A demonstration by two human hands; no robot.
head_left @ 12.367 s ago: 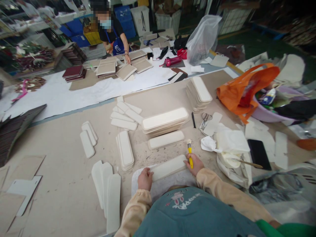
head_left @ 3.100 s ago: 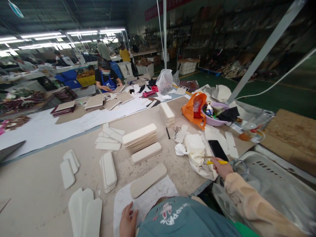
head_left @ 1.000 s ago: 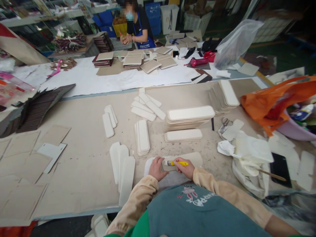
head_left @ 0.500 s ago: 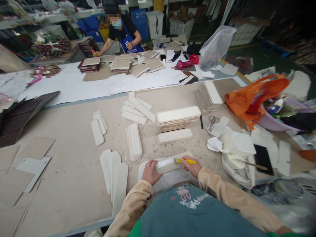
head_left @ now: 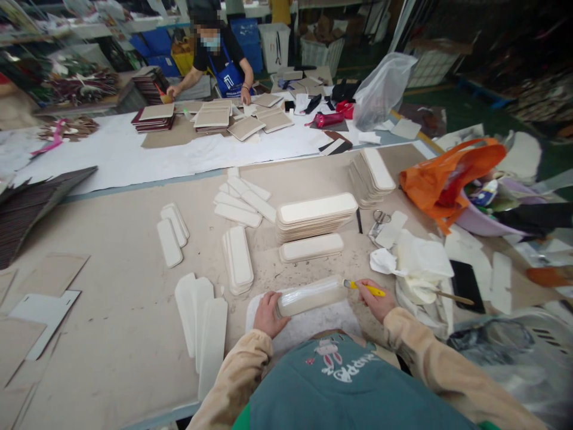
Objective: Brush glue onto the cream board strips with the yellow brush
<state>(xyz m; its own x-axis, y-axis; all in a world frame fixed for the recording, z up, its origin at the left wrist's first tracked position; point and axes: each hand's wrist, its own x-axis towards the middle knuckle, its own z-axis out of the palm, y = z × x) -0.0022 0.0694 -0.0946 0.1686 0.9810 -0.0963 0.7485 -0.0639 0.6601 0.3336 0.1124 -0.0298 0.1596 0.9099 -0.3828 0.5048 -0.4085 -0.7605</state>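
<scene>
A long beige strip with rounded ends (head_left: 313, 297) lies on a pale sheet (head_left: 340, 318) close to my body, its upper face glossy and wet-looking. My left hand (head_left: 270, 315) presses on the strip's left end with fingers apart, grasping nothing. In my right hand (head_left: 375, 300) is a yellow-handled brush (head_left: 369, 289), gripped by the handle; its bristles touch the strip's right end. Just beyond lie a single flat pile of strips (head_left: 312, 248) and a taller stack (head_left: 317, 215).
More strips lie left of centre (head_left: 239, 257), with long white pieces (head_left: 210, 340) nearer me. On the right are scissors (head_left: 380, 218), a white plastic-lined container (head_left: 423, 263), a black phone-like slab (head_left: 466, 286) and an orange bag (head_left: 452, 173). A person (head_left: 224, 65) works across the table.
My right hand has moved right with the brush, from the strip's middle to its right end. The glossy coating now reaches farther right. The other person's hand has lowered to the pieces.
</scene>
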